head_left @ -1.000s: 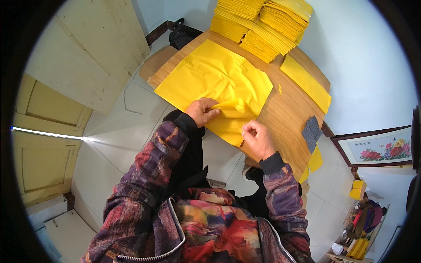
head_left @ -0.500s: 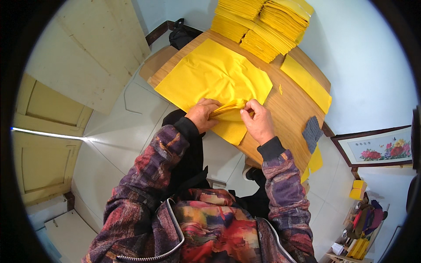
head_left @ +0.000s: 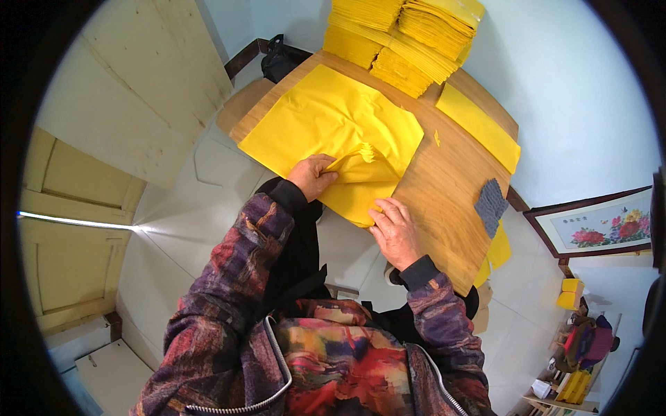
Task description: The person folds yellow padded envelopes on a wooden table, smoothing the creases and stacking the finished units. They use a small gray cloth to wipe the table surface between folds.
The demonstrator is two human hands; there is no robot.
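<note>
Yellow paper sheets (head_left: 326,104) lie crinkled on the wooden table, their near corner overhanging its edge. My left hand (head_left: 312,177) is closed on the folded left part of the yellow paper, thumb on top. A fanned bunch of edges (head_left: 367,152) stands up from the fold just beyond it. My right hand (head_left: 397,230) rests by the overhanging near corner, fingertips touching the paper's edge; whether it pinches the corner is hard to see.
Tall stacks of yellow paper (head_left: 402,41) stand at the table's far end. A yellow strip (head_left: 479,128) and a grey cloth (head_left: 491,206) lie along the right side of the table (head_left: 444,201). A framed flower picture (head_left: 596,225) leans by the wall.
My right hand has let go of the bunched fold and moved down toward me to the paper's near corner. The fold has opened out flatter, while my left hand still grips it.
</note>
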